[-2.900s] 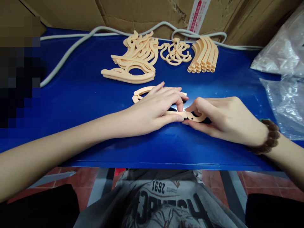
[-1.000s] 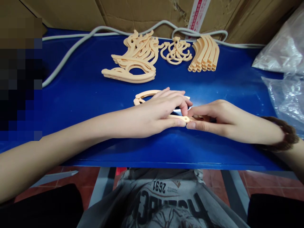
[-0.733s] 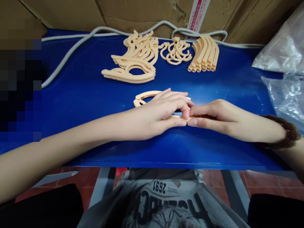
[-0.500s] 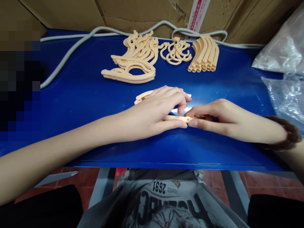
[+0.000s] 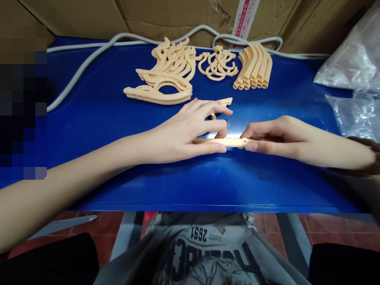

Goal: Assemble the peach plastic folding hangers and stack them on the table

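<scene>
A slim cream plastic hanger arm [image 5: 234,143] with a small hole near its right end lies level between my two hands, just above the blue table. My left hand [image 5: 192,128] grips its left part between thumb and bent fingers, while the index finger reaches out forward. At the holed end, my right hand [image 5: 273,136] pinches with thumb and fingertips; anything else inside those fingers is hidden. Behind my left hand another cream hanger piece [image 5: 227,101] shows only in part, with a curved bit below it.
Along the back of the blue table [image 5: 89,174] are piled folded hanger pieces [image 5: 160,95], loose hanger hooks [image 5: 219,65] and stacked hanger arms [image 5: 255,67]. A grey-white cable [image 5: 118,37] runs behind them by cardboard boxes [image 5: 166,18]. Clear plastic bags [image 5: 347,63] stand at right.
My right hand and the arm's holed end have moved right and slightly away from me. The left hand has shifted a little forward with its fingers more spread, so more of the arm shows.
</scene>
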`<action>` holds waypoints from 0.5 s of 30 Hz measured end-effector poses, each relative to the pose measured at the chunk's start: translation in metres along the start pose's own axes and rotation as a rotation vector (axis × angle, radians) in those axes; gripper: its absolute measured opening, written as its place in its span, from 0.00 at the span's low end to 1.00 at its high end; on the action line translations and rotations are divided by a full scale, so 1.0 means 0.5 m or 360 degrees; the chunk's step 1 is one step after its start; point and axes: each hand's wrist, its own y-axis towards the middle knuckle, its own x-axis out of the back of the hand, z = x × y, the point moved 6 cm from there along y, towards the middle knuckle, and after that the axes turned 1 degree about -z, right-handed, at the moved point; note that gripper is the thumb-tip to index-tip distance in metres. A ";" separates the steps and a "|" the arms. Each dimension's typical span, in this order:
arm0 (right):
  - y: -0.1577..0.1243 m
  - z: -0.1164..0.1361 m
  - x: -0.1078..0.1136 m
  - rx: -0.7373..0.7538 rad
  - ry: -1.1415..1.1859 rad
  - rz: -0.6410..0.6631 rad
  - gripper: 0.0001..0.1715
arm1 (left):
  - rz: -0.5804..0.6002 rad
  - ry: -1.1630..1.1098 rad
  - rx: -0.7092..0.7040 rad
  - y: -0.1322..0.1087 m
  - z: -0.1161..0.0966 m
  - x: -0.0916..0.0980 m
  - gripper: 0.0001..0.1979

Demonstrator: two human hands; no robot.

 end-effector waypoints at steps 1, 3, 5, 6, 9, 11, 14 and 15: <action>0.000 0.001 0.000 -0.0007 0.0011 0.0004 0.25 | -0.0006 -0.0004 -0.0008 0.000 -0.001 0.000 0.15; -0.001 0.003 0.001 -0.0023 0.0018 0.0007 0.25 | -0.0019 -0.0018 -0.0015 0.001 -0.004 0.000 0.15; -0.001 0.004 0.004 -0.0030 0.0011 -0.0003 0.25 | -0.0021 -0.0032 -0.0007 0.001 -0.006 -0.001 0.15; -0.001 0.005 0.004 -0.0028 0.0005 -0.0004 0.25 | -0.0017 -0.0040 0.0005 0.001 -0.007 -0.002 0.14; -0.002 0.004 0.002 -0.0026 -0.0014 0.0024 0.26 | 0.0003 -0.0097 0.0042 -0.001 -0.008 -0.006 0.14; -0.004 0.002 -0.001 -0.0035 -0.0020 0.0038 0.25 | -0.0007 -0.0150 0.0059 -0.002 -0.006 -0.008 0.13; -0.006 -0.002 -0.005 -0.0040 0.0010 0.0034 0.24 | -0.0017 -0.0193 0.0059 -0.003 -0.004 -0.009 0.12; -0.007 -0.002 -0.005 -0.0039 0.0027 0.0028 0.24 | -0.0003 -0.0194 0.0057 -0.003 -0.004 -0.010 0.12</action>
